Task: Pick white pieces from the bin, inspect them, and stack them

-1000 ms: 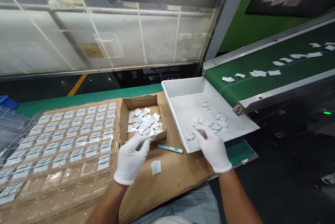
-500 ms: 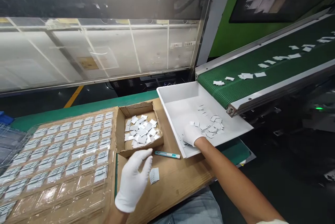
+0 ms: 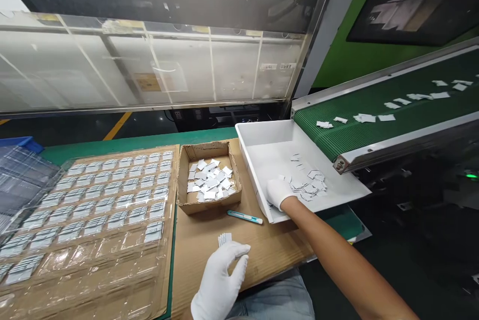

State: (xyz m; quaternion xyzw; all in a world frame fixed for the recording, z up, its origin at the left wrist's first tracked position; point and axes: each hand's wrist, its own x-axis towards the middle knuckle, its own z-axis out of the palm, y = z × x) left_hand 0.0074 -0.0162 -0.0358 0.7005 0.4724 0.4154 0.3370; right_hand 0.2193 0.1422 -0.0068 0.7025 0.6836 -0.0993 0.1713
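My right hand (image 3: 279,193), in a white glove, is curled down inside the left front part of a white tray (image 3: 262,153). Its fingertips are hidden, and what they close on cannot be made out. Small thin white pieces (image 3: 312,185) lie loose beside it. Low over the cardboard, my left hand (image 3: 226,277), also gloved, has its thumb and forefinger bent towards each other, slightly apart, with nothing visible between them. Just behind it, partly covered by it, lies a small fanned stack of white pieces (image 3: 224,238).
A cardboard box (image 3: 209,205) holds more white pieces. Near it lies a teal utility knife (image 3: 245,217). At left, a clear compartment tray (image 3: 108,255) carries many stacked pieces. A green conveyor belt (image 3: 337,138) with scattered pieces ends above the white tray. Blue bin (image 3: 26,144) stands far left.
The whole view has shifted right and tilted. My left hand has moved right and towards me, now partly covering the small stack. My right hand stays in the white tray.
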